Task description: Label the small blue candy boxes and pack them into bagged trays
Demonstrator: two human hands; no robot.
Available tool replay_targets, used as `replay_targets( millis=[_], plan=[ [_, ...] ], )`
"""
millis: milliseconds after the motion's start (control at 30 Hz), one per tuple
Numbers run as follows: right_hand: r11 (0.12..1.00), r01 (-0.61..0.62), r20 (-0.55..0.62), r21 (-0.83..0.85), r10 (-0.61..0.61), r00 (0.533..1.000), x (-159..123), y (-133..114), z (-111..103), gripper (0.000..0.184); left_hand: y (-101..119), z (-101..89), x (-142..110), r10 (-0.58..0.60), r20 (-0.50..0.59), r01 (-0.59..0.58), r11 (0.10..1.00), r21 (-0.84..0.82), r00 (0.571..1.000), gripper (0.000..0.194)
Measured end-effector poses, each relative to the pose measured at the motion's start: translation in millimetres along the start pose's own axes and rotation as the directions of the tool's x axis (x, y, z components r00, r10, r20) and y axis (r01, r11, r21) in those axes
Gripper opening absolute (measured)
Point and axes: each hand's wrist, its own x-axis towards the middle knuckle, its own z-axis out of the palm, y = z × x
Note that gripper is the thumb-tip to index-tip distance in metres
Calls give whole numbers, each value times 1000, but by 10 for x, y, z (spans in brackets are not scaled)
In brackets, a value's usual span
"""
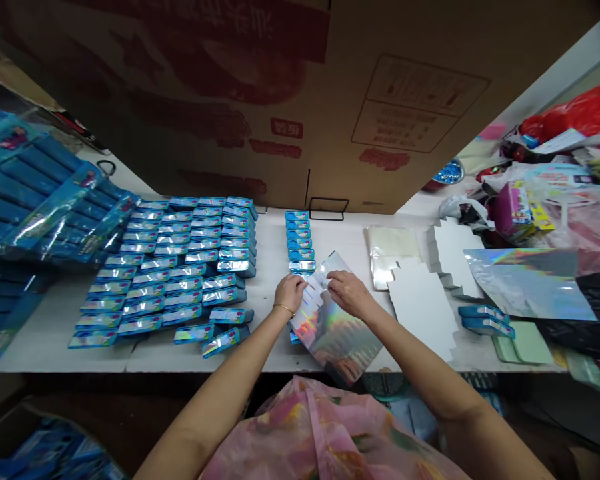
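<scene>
A shiny silver holographic sheet [347, 337] lies tilted on the table before me, its near corner over the front edge. My left hand [290, 293], with a bracelet at the wrist, is closed on its left edge. My right hand [350, 293] bends its fingers over the upper right part of the sheet, the fingertips pinching it. Behind and partly beneath the sheet runs a column of small blue packs [300, 243]. To the right of my right hand are a stack of white die-cut cards [423, 310] and some clear plastic sleeves [387, 257].
Rows of blue packs [165, 267] cover the table's left side, beside large wrapped blue bundles [45, 187]. A big cardboard box [305, 107] stands at the back. Another holographic sheet [535, 283], two blue packs [487, 321] and green pads [523, 343] lie right, near piled bags.
</scene>
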Motion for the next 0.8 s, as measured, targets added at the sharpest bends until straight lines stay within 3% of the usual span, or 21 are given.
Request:
replay_targets(
  millis=[100,167,267,333,400,467,567,700,800],
  plan=[
    [978,-126,-43,169,135,990,44,-54,-242,13,-30,-28,-21,60,-29,-55,989,139,998,16],
    [906,-229,-65,355,269,961,123,-56,-274,11,-42,-52,-42,79,-86,-71,993,97,993,17],
    [673,-374,29,638,465,885,280,-35,-139,8,-29,-92,-69,-21,-153,-20,965,-261,988,30],
    [458,-438,138,774,554,821,374,-41,1,11,-15,-120,-74,-157,-83,88,839,-538,984,42],
    [278,-445,214,851,591,778,448,-72,130,16,-22,-151,-60,-245,8,182,694,-697,969,47],
    [188,-424,233,886,610,757,518,-110,240,19,-64,-192,-19,-276,33,204,620,-757,961,50],
    [204,-400,166,893,678,716,657,-137,407,19,-183,-277,105,-289,-2,187,626,-757,957,49],
    [390,-430,-20,814,759,651,917,-85,644,16,-357,-390,384,-273,-60,158,709,-688,960,39],
    [524,-513,-116,679,768,630,1079,-27,757,15,-447,-416,608,-275,-68,163,731,-662,959,34]
  ],
)
